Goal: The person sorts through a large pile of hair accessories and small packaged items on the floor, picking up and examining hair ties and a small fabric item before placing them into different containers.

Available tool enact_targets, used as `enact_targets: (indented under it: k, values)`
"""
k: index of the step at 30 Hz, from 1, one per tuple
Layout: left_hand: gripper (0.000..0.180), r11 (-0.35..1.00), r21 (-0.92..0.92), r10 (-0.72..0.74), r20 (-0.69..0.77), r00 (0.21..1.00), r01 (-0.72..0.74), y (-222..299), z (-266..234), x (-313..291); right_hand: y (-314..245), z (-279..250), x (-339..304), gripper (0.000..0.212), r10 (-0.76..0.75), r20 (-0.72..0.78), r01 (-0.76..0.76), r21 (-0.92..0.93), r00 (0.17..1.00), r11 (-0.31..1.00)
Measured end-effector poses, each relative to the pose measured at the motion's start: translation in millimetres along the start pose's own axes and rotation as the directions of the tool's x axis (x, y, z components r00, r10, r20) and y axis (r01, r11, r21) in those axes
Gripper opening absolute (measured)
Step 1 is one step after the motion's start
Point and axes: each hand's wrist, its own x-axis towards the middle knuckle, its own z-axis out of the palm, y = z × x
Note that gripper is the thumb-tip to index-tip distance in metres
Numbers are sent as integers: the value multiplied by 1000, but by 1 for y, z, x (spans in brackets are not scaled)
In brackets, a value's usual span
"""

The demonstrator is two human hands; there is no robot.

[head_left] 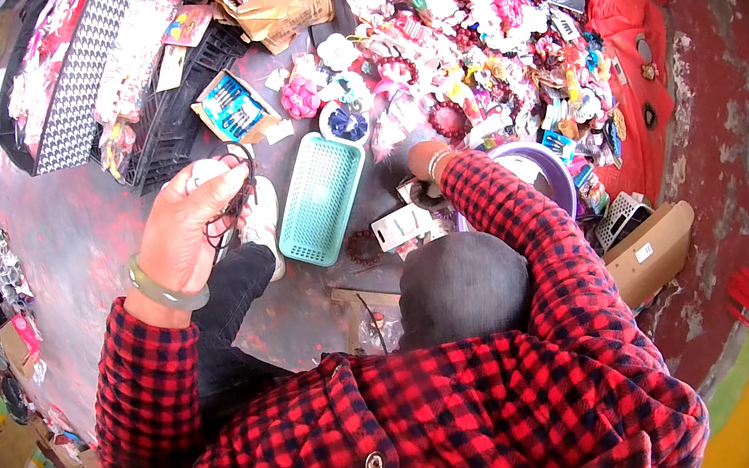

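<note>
My left hand (pixel 192 213) is raised on the left, its thumb and fingers closed around several thin black loops (pixel 246 171) that look like hair ties or cord. Reaching forward to the near edge of a large heap of trinkets (pixel 482 44), my right hand (pixel 426 158) is partly seen, and its fingers are too blurred and hidden to make out. A pale fluffy piece (pixel 400 133) lies right by it. Between my hands stands a mint-green plastic basket (pixel 290 237). A small white box (pixel 403 227) sits just below my right hand.
An open carton (pixel 206 114) of blue packs stands beyond the basket. Black crates (pixel 181 108) and a cardboard box (pixel 292 4) are at the far left. A purple basin (pixel 564 172) is under my right forearm. Red cloth (pixel 634 89) and a cardboard box (pixel 663 251) lie on the right.
</note>
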Motion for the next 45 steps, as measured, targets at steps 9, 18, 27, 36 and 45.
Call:
enact_targets:
  k: [9,18,27,36,45]
  values:
    - [16,1000,-18,25,53,998,-24,0,3,-1,51,-49,-43,19,331,-580,196,664,744,722]
    - [15,993,81,73,133,988,-84,-11,16,-3,16,-159,-198,39,237,-570,553,480,787,-681]
    - [10,962,-95,264,84,961,-256,-6,32,-47,-75,-225,-273,17,469,-496,674,421,731,-606]
    - [12,751,-591,426,93,900,-295,-33,24,-69,-128,-215,-265,16,357,-452,570,727,817,-384]
    - [8,730,-626,279,-92,956,-274,-52,16,-47,-132,-216,-249,15,475,-302,475,828,827,-299]
